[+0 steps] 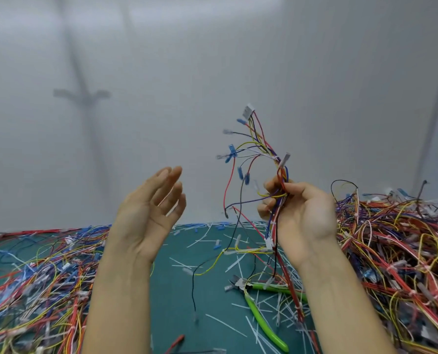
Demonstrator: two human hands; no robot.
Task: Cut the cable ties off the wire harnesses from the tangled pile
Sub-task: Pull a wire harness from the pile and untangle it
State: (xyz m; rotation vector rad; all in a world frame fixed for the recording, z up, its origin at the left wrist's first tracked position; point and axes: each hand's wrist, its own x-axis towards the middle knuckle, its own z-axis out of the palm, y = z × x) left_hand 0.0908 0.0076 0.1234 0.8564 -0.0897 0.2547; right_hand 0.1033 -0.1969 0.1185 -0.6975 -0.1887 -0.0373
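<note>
Our right hand (299, 213) grips a wire harness (258, 154) raised above the green mat (177, 290). Our left hand (148, 208) is beside it, well apart, fingers spread, holding nothing. Cutters (258, 310) lie on the open strip between the left pile (34, 277) and the right pile (404, 238).

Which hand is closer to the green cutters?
Right. The right hand holds a harness up above the cutters, slightly to their right; the open left hand is raised farther off to their left.
</note>
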